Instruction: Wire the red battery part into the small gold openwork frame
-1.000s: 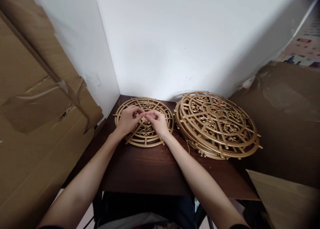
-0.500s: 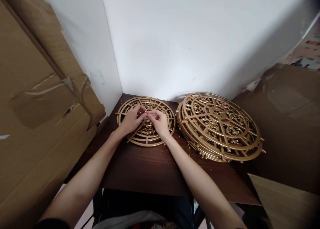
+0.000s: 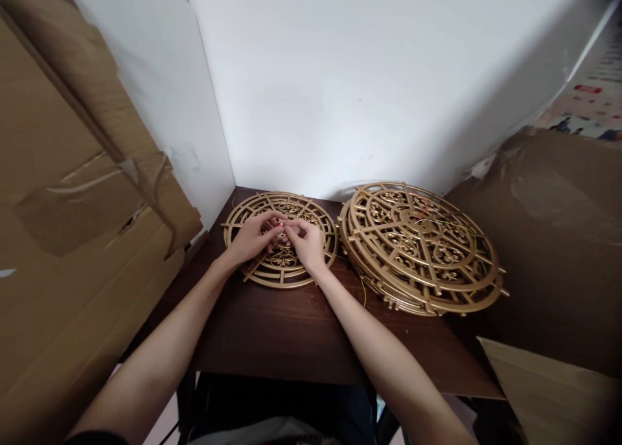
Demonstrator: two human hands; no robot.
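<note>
One small red piece (image 3: 280, 225) sat at the meeting point of the two hands, just above the middle of a gold openwork disc (image 3: 283, 284) that lay flat on the bench (image 3: 282, 335). The left hand (image 3: 253, 238) appeared to pinch the piece between thumb and forefinger. The right hand (image 3: 308, 245) had its thumb and forefinger drawn together at the piece's other side; whether those fingers gripped it as well, or something finer, was too small to tell.

Work this fine, in my judgement, called for a light but firm pinch from the left, with the right fingertips doing the delicate adjusting. Bringing both wrists close to the disc would have steadied them, and care was needed not to let the piece slip through the openwork, where it could be awkward to retrieve.

Just beside the disc, on the right, stood a stack of gold discs (image 3: 427, 254), its top one tilted, with a red strand (image 3: 426, 205) across it. A thin yellow strand (image 3: 364, 293) looped down at the stack's near left edge, where a careless forearm might snag it. Cardboard (image 3: 72, 270) flanked the bench, and a white wall (image 3: 340, 95) rose behind.
</note>
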